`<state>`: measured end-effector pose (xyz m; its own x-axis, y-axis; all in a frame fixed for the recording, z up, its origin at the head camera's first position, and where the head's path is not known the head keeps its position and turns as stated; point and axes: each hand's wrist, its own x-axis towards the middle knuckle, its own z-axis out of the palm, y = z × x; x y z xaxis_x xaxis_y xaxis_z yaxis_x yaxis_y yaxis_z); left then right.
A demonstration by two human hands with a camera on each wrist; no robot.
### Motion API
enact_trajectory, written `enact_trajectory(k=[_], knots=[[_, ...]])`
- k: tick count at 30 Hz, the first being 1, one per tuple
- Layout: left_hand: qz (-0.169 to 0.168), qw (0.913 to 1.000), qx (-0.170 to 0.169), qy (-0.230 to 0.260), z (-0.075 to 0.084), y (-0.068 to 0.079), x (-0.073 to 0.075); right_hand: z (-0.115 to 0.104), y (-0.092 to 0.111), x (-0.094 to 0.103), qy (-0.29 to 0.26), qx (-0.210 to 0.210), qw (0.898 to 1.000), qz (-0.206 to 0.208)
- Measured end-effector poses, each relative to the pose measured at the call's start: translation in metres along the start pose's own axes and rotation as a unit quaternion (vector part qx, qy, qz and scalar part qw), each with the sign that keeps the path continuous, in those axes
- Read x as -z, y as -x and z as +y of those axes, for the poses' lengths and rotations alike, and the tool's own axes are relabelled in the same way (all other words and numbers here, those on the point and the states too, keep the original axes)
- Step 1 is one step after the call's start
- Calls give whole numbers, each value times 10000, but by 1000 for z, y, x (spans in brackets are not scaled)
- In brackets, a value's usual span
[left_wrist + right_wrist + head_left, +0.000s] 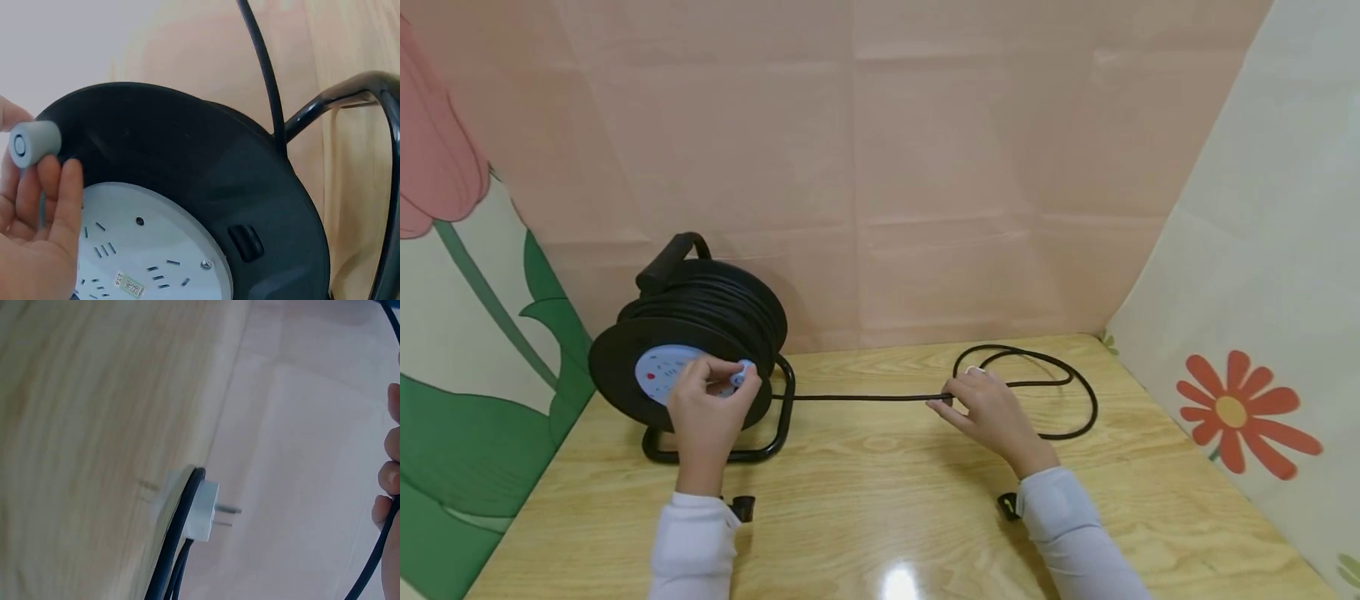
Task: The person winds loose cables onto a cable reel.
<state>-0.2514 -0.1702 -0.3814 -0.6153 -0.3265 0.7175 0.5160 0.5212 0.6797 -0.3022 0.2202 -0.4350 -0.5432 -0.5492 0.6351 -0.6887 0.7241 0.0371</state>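
A black cable reel [613, 379] with a pale blue socket face [144, 250] stands at the left of the table in the head view. My left hand [707, 417] pinches the small grey-blue crank knob [44, 140] on the reel's front disc. From the reel's right side a black cable [865, 398] runs taut to my right hand [996, 417], whose fingers curl round it. Beyond that hand the cable lies in loose loops [1093, 400]. A white plug [201, 511] with metal pins shows beside the loops in the right wrist view.
The wooden table [865, 492] ends at a pinkish backdrop [925, 167] behind the reel. A flower-printed sheet [1240, 292] borders the right side, and another leaf-printed one borders the left. The reel's tubular black stand [786, 417] extends right of its disc.
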Motion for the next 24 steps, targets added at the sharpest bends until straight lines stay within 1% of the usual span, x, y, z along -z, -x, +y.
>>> enact_trajectory(k=[5, 8, 10, 13, 16, 21, 24], knots=[[-524, 9970, 249, -520, 5, -2, 4, -5, -5, -3, -27, 109, 9999, -90], [-747, 9929, 395, -838, 10, -4, 9, -7, -7, -6, -87, 174, 9997, -156], [-858, 9904, 492, -961, 13, -4, 13, -9, -7, -7, -166, 113, 9994, -266], [-998, 9873, 617, -1074, 15, -4, 17, -11, -6, -6, -205, -128, 9986, -469], [-1109, 9847, 737, -1126, 16, -4, 19, -13, -6, -4, -149, -286, 9980, -547], [-1308, 9798, 1001, -1134, 17, -3, 19, -13, -9, -3, -52, -91, 9991, -417], [-1453, 9759, 1107, -1192, 17, -2, 18, -11, -10, -3, -94, 19, 9989, -458]])
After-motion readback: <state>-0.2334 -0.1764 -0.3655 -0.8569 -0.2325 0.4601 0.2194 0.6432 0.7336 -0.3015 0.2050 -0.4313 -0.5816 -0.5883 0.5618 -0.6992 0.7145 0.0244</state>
